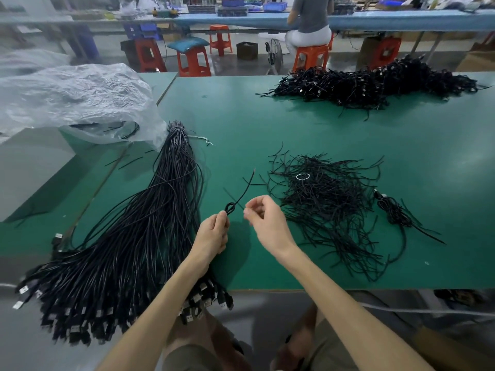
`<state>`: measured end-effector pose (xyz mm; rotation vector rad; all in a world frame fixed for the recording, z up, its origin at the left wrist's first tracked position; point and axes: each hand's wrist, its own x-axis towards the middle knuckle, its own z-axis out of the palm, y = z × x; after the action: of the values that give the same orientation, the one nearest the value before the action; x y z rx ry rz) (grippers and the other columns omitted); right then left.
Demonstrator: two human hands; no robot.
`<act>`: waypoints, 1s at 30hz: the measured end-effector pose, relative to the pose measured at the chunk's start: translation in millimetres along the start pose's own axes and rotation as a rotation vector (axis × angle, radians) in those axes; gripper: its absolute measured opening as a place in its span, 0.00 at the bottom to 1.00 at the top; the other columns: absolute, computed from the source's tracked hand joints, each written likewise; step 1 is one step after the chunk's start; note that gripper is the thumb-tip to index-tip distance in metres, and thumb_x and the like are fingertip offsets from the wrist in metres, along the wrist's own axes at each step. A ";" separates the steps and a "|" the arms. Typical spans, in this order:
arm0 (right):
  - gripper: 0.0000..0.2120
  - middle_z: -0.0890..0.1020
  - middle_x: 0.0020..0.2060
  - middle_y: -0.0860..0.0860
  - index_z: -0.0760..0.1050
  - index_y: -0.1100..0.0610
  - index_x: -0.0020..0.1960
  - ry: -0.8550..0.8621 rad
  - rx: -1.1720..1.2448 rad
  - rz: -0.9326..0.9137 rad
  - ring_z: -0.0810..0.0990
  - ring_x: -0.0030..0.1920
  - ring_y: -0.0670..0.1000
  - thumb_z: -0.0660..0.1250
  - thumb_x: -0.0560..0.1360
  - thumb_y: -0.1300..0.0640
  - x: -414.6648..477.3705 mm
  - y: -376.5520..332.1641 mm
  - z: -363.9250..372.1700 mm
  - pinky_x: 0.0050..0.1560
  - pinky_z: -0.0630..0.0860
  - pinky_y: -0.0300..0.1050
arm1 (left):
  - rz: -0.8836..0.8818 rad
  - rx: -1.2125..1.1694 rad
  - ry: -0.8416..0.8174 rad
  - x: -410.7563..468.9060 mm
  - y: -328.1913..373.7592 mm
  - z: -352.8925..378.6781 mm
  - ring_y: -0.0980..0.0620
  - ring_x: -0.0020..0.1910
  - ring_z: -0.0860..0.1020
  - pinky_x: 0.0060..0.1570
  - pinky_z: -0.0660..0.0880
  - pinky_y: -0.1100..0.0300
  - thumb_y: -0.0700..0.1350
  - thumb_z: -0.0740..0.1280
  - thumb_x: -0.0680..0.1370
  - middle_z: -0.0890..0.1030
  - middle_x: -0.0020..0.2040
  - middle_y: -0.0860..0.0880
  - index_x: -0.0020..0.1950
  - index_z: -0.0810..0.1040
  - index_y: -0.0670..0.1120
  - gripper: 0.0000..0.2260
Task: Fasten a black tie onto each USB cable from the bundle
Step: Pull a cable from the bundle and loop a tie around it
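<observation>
Lower centre, the left hand [211, 234] pinches a looped tie [232, 205]; the right hand [263, 219] hovers beside it, fingers loosely curled, empty.

Matt green tabletop [267, 124], crinkly clear plastic bag [80, 97], prob. rubbery cables [150, 223].

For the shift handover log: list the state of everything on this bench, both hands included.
Left hand: pinches black tie.
Black tie: looped, tail free.
Right hand: fingers curled; grip unclear.
Cable bundle: bound at far end, fanned out.
Loose ties: heaped on table.
Coiled cable: lies beside ties.
Far cable pile: heaped.
Plastic bag: crumpled, open.
</observation>
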<state>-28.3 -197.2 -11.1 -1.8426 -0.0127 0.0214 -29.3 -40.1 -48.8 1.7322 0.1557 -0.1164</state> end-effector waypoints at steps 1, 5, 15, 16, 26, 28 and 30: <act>0.03 0.82 0.48 0.51 0.73 0.52 0.53 -0.030 0.010 0.035 0.80 0.48 0.49 0.67 0.81 0.57 -0.3 2.6 4.9 0.48 0.75 0.39 | 0.004 0.003 -0.004 -0.5 0.4 -0.1 0.55 0.24 0.60 0.23 0.58 0.61 0.48 0.56 0.87 0.63 0.28 0.56 0.43 0.69 0.44 0.15; 0.08 0.82 0.50 0.55 0.72 0.52 0.54 -0.077 0.067 0.132 0.81 0.45 0.50 0.70 0.79 0.56 -0.6 11.5 16.5 0.46 0.76 0.43 | 0.034 0.022 -0.022 -3.0 0.5 0.2 0.55 0.24 0.61 0.24 0.59 0.61 0.49 0.55 0.88 0.64 0.27 0.56 0.41 0.69 0.44 0.17; 0.12 0.79 0.47 0.55 0.71 0.55 0.55 -0.054 0.140 0.182 0.78 0.41 0.49 0.73 0.77 0.57 2.3 16.3 20.0 0.47 0.76 0.46 | 0.055 0.050 -0.050 -4.2 1.7 0.6 0.55 0.24 0.61 0.24 0.60 0.61 0.50 0.56 0.88 0.64 0.28 0.56 0.43 0.70 0.43 0.17; 0.12 0.79 0.47 0.55 0.71 0.55 0.55 -0.054 0.144 0.182 0.78 0.41 0.48 0.73 0.77 0.57 2.2 16.8 20.2 0.47 0.76 0.46 | 0.055 0.051 -0.053 -4.1 1.6 0.6 0.55 0.24 0.61 0.24 0.60 0.61 0.50 0.56 0.88 0.64 0.28 0.55 0.43 0.70 0.43 0.17; 0.18 0.85 0.43 0.54 0.71 0.58 0.62 -0.209 0.366 0.220 0.81 0.38 0.48 0.74 0.76 0.58 0.4 24.7 7.7 0.41 0.77 0.42 | -0.004 -0.036 -0.085 -3.7 -0.3 -4.3 0.55 0.26 0.60 0.25 0.58 0.62 0.52 0.59 0.86 0.64 0.29 0.56 0.30 0.72 0.55 0.22; 0.21 0.85 0.44 0.54 0.70 0.59 0.63 -0.236 0.441 0.234 0.82 0.40 0.50 0.76 0.76 0.59 0.1 26.5 5.3 0.42 0.77 0.44 | -0.012 -0.039 -0.099 -3.9 -0.4 -4.6 0.55 0.26 0.60 0.25 0.58 0.62 0.52 0.60 0.85 0.64 0.29 0.55 0.30 0.71 0.55 0.22; 0.24 0.84 0.45 0.54 0.70 0.58 0.66 -0.280 0.529 0.237 0.81 0.40 0.51 0.76 0.75 0.61 -0.4 27.6 4.2 0.41 0.76 0.44 | -0.013 -0.042 -0.109 -4.1 -0.6 -4.4 0.55 0.26 0.60 0.25 0.58 0.63 0.51 0.60 0.85 0.65 0.29 0.56 0.31 0.70 0.55 0.21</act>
<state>-28.9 -200.6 -38.7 -1.2916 0.0143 0.4113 -33.5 -35.8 -47.9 1.6790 0.0881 -0.2155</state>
